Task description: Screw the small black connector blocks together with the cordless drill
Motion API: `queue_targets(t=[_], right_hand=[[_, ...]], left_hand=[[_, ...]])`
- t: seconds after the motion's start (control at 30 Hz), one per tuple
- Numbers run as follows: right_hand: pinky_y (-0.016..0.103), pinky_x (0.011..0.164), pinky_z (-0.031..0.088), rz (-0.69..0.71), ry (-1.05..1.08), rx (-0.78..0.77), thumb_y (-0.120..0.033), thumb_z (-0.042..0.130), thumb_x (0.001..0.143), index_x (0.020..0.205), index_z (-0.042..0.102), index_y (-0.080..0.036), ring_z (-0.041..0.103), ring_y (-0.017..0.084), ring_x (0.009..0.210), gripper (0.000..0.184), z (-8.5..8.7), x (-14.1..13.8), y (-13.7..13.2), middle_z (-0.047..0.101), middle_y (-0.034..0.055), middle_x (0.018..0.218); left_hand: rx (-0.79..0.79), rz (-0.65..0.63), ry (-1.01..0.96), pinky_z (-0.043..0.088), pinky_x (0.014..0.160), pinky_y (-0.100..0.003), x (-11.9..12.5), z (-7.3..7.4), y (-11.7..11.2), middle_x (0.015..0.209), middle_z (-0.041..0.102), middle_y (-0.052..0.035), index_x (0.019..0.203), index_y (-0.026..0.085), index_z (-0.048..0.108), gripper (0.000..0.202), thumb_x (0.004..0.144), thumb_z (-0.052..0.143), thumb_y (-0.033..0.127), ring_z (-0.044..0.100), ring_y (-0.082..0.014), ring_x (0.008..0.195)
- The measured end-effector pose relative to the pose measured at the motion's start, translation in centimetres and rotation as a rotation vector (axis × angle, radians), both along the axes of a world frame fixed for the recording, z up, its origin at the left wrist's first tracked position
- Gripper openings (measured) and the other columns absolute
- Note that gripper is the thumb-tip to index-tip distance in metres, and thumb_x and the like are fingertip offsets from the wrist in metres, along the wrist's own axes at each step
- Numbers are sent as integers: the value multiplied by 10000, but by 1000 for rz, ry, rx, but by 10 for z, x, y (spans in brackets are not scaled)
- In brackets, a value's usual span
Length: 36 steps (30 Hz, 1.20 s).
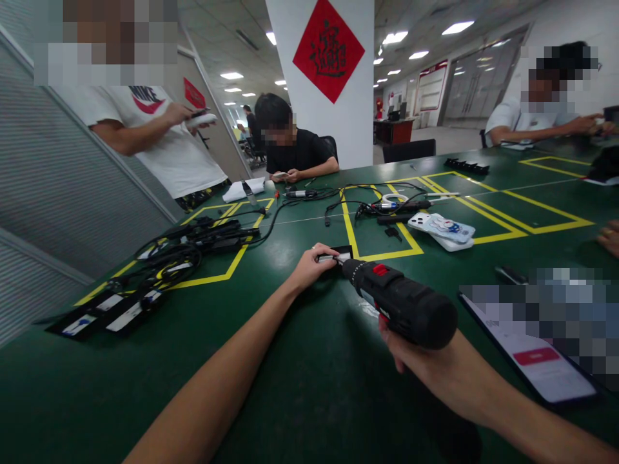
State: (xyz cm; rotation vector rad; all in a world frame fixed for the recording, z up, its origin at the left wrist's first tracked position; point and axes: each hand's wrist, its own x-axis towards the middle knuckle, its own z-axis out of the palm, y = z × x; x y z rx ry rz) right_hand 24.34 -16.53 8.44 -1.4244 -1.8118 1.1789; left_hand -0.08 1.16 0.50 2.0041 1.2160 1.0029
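Observation:
My right hand (pixel 403 341) is wrapped round the grip of a black cordless drill (pixel 401 299) with a red switch on top. The drill lies almost level and points away from me, its bit reaching a small black-and-white flat piece (pixel 342 256) on the green table. Fingers of my left hand (pixel 314 265) press on that piece from the left, close beside the bit tip. A ring shows on one finger. The bit's exact contact point is too small to make out. Below the drill, a bit of clear plastic (pixel 368 309) lies on the table.
Black cables and devices (pixel 203 238) are heaped at the left, with black-and-white strips (pixel 91 316) nearer me. Yellow tape rectangles mark the table (pixel 271 386). Phones (pixel 442 229), more cables and a tablet (pixel 536 354) lie at the right. Several people are around the table.

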Motion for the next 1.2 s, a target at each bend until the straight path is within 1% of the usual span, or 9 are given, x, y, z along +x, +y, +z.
queue_targets(t=[0.23, 0.33, 0.43, 0.5, 0.63, 0.8, 0.93, 1.07, 1.2], right_hand=[[296, 567, 438, -27, -17, 5, -393, 504, 842, 813, 633, -212, 565, 163, 567, 224, -1, 1, -1, 599, -16, 583], [303, 583, 436, -17, -23, 6, -413, 490, 852, 721, 622, -212, 552, 160, 582, 274, -3, 1, -2, 592, -12, 587], [315, 652, 444, -2, -16, 0, -423, 477, 861, 614, 582, -207, 558, 165, 649, 344, -4, 2, -1, 597, 1, 628], [321, 675, 443, 5, -14, -16, -420, 464, 869, 624, 580, -200, 561, 167, 671, 349, -3, 2, -1, 601, 7, 657], [322, 648, 441, 23, -5, -46, -418, 463, 869, 717, 602, -190, 556, 168, 657, 307, -3, 1, 0, 597, 11, 672], [344, 726, 434, 6, 7, -47, -407, 474, 863, 683, 588, -196, 554, 179, 715, 300, -4, 0, -1, 583, 8, 671], [345, 723, 426, -2, -28, -54, -412, 462, 866, 590, 548, -201, 545, 180, 718, 359, -2, 0, -2, 589, 23, 714], [347, 740, 431, -1, -7, -74, -418, 464, 864, 595, 549, -204, 549, 181, 728, 353, -3, 1, -2, 586, 20, 717], [346, 718, 435, 5, -5, -98, -421, 458, 864, 582, 532, -205, 545, 182, 722, 363, -4, 1, -2, 580, 21, 735]], left_hand=[[1, 9, 2, 407, 872, -316, 1, 2, -1, 1003, 570, -50, 938, 198, 672, 227, 736, 600, 272, 532, -193, 968], [-2, 14, -1, 416, 852, -310, 1, 1, -1, 1006, 570, -49, 935, 196, 671, 226, 733, 598, 267, 534, -192, 962], [-7, 18, 3, 421, 846, -310, 1, 1, -1, 1003, 573, -49, 936, 195, 671, 234, 729, 599, 277, 534, -194, 959], [-8, 18, -1, 422, 844, -311, 1, 0, -1, 1006, 572, -50, 934, 194, 671, 235, 728, 599, 280, 534, -195, 960], [4, 1, -18, 415, 870, -316, 0, 0, -1, 1017, 569, -48, 931, 197, 670, 223, 734, 599, 272, 534, -193, 973], [-1, 5, -10, 415, 890, -322, 0, 1, -2, 1029, 570, -48, 937, 201, 667, 222, 735, 599, 265, 533, -195, 995], [-8, 3, 1, 418, 895, -328, 1, 3, -4, 1032, 573, -49, 934, 197, 668, 229, 741, 593, 295, 538, -195, 986], [-3, -9, 11, 425, 877, -325, 1, 3, -4, 1025, 574, -51, 937, 198, 669, 239, 743, 605, 322, 543, -195, 974], [8, -7, 5, 424, 878, -326, 0, 1, -2, 1024, 575, -52, 939, 200, 671, 239, 746, 611, 327, 545, -195, 975]])
